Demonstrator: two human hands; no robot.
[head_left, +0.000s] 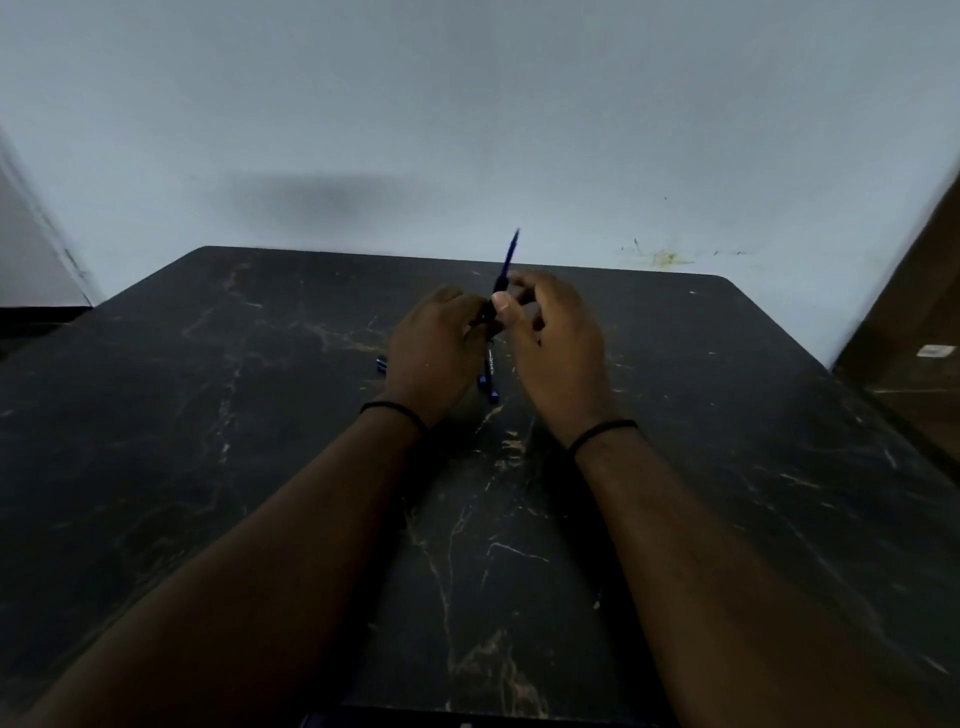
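Both hands are meeting over the middle of the counter (208, 415), closer to its far edge than to its near edge. Between them they are holding a blue pen (510, 257) clear of the surface. The pen is tilting slightly toward the right, and its thin upper end is sticking up past the far edge in front of the wall (467, 104).

The left hand (436, 353) is gripping the pen's dark lower part, with its fingers (451, 299) curling in around the barrel. The right hand (556, 348) is pinching the pen just above that, with the thumb pressing on the near side and the other fingers (524, 283) bending round the far side. The two hands are touching, or nearly so, at the pen.

Under the hands a second pen (491, 375) is lying flat on the counter, with one end pointing toward the near edge; most of its length is hiding beneath the left hand. A small blue piece (382, 363) is lying just left of the left hand, though blur is keeping me from telling what it is.

Each wrist is wearing a thin black band (392, 408). Both forearms are reaching in from the near edge.
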